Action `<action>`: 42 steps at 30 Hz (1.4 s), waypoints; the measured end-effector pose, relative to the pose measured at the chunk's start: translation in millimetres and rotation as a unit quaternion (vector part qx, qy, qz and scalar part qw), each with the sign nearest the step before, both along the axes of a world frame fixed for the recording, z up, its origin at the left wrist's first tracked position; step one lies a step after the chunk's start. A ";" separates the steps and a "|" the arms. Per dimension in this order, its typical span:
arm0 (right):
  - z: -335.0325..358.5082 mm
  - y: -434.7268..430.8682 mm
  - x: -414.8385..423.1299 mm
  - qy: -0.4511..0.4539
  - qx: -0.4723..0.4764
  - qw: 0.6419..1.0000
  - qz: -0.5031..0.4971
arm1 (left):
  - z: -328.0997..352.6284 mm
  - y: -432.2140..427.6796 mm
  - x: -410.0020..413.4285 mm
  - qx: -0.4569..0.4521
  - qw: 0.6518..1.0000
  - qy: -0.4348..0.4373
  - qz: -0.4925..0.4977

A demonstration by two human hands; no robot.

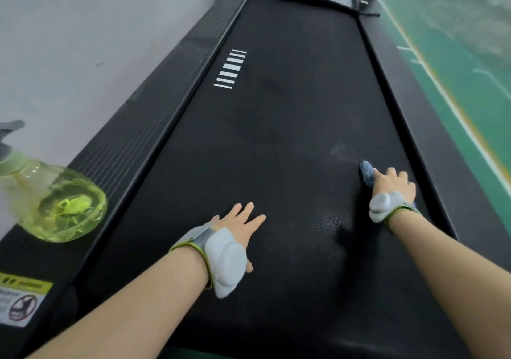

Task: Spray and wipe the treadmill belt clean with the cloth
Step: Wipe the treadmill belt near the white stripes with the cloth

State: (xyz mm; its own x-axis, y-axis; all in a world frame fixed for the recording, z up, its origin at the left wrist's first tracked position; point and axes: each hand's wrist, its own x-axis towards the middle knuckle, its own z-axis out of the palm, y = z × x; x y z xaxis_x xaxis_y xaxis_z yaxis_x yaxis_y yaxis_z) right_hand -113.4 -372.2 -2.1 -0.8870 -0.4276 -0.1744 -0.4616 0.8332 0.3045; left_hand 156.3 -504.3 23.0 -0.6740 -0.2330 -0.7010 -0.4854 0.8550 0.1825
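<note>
Currently our right hand (392,184) presses the cloth (366,173) flat-fingered onto the right side of the treadmill belt (276,137), left hand (240,226) spread mid-belt; if we lean hard, it could roll under us.

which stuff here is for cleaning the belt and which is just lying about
For the job:
belt
cloth, pressed to the belt by the right hand
spray bottle, on the rail
left hand, flat on the belt

Just there:
warning sticker
white stripes
green floor
wall
</note>
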 end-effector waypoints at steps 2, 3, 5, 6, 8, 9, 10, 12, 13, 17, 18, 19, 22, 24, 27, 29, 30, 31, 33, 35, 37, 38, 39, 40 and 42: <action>-1.8 16.3 -11.1 0.013 0.004 1.000 -0.025 | -3.4 3.9 -5.9 0.000 1.000 -0.005 -0.008; -3.8 20.0 -13.8 0.022 0.002 0.999 -0.032 | -3.9 3.0 -4.9 -0.002 1.000 -0.007 -0.006; -5.2 32.6 -19.7 0.034 0.009 0.998 -0.056 | -5.4 4.4 -8.4 0.001 1.000 -0.012 -0.008; -4.9 40.0 -21.8 0.037 0.016 0.997 -0.070 | -5.3 6.1 -10.2 0.001 1.000 -0.014 -0.010; -6.1 51.7 -23.6 0.037 0.035 0.995 -0.085 | -5.2 7.4 -10.5 -0.002 1.000 -0.018 -0.013; -8.1 54.8 -23.8 0.037 0.039 0.995 -0.087 | -5.5 6.8 -9.8 -0.006 1.000 -0.020 -0.014; -8.8 58.7 -23.6 0.035 0.045 0.994 -0.092 | -5.9 7.2 -10.0 -0.009 1.000 -0.021 -0.014; -6.3 61.6 -21.1 0.021 0.054 0.993 -0.103 | -5.9 8.1 -10.4 -0.012 1.000 -0.022 -0.014; -5.5 61.5 -21.7 0.006 0.054 0.992 -0.113 | -5.2 8.7 -10.7 -0.012 1.000 -0.024 -0.015; 9.5 59.3 -38.0 -0.067 -0.099 0.973 -0.197 | -2.7 11.1 -12.8 -0.008 0.999 -0.028 -0.021; 14.3 57.0 -41.2 -0.066 -0.133 0.970 -0.194 | -2.6 11.2 -12.6 -0.005 0.999 -0.029 -0.023; 18.5 54.3 -45.2 -0.054 -0.154 0.970 -0.182 | -2.4 11.5 -12.6 -0.004 0.999 -0.030 -0.025; 32.5 45.1 -50.1 -0.038 -0.204 0.970 -0.127 | -1.7 10.5 -11.3 -0.008 0.999 -0.028 -0.025; 36.0 42.2 -47.9 -0.035 -0.217 0.972 -0.085 | -0.9 10.4 -11.3 -0.015 0.999 -0.020 -0.025; 26.0 47.1 -27.9 -0.012 -0.269 0.960 -0.071 | -3.7 13.5 -9.5 -0.024 1.000 0.017 -0.009; 14.5 60.0 4.0 -0.002 -0.276 0.958 -0.074 | -5.7 17.1 -7.6 -0.032 0.998 0.052 0.022; 3.0 63.9 20.8 -0.010 -0.267 0.961 -0.068 | -11.6 15.5 -6.5 -0.041 0.996 0.068 0.044; -6.0 72.0 39.1 -0.021 -0.247 0.967 -0.057 | -16.3 16.4 -4.4 -0.054 0.993 0.081 0.066; -23.8 87.4 68.1 -0.042 -0.206 0.977 -0.032 | -27.6 19.1 -0.3 -0.083 0.986 0.103 0.105; -35.8 99.3 82.7 -0.069 -0.187 0.980 -0.024 | -39.4 26.2 3.1 -0.113 0.978 0.123 0.127; -43.2 101.8 86.6 -0.082 -0.177 0.981 -0.017 | -50.1 31.5 6.1 -0.145 0.968 0.148 0.141; -44.9 103.1 87.7 -0.080 -0.172 0.982 -0.013 | -55.5 35.4 7.8 -0.162 0.963 0.162 0.141; -45.7 103.4 88.4 -0.080 -0.170 0.982 -0.011 | -59.4 38.6 10.2 -0.181 0.957 0.178 0.139; -47.0 104.3 90.2 -0.080 -0.168 0.983 -0.011 | -62.7 41.9 13.2 -0.200 0.952 0.193 0.131; -48.0 104.3 91.9 -0.077 -0.166 0.983 -0.007 | -68.8 44.6 17.4 -0.223 0.939 0.229 0.123</action>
